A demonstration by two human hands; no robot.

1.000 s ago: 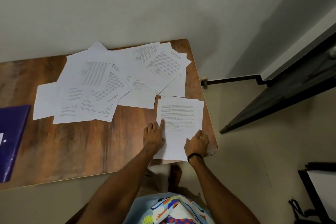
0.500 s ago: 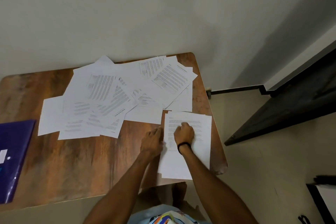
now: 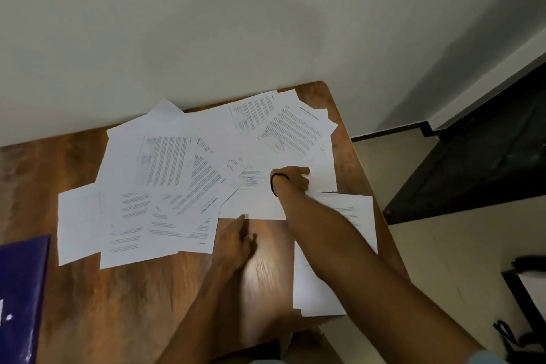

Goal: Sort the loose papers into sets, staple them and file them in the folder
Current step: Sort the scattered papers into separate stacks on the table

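**Right hand (image 3: 291, 180) is resting on the loose papers (image 3: 165, 168).**
The sheets are lying fanned across the table (image 3: 118, 304), with a small stack (image 3: 360, 210) sitting at its right edge. The left hand (image 3: 236, 241) is lying open beside them, holding nothing; the right hand's grip cannot be told. The sheets are probably light, limp and slippery: pinch a free corner.

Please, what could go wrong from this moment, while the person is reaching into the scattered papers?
1. The small stack of white sheets hangs over the near edge of the brown wooden table, and the right forearm crosses over it; the arm could drag the stack off.
2. The scattered white printed papers overlap heavily, so the right hand may pull neighbouring sheets along and mix the sets.
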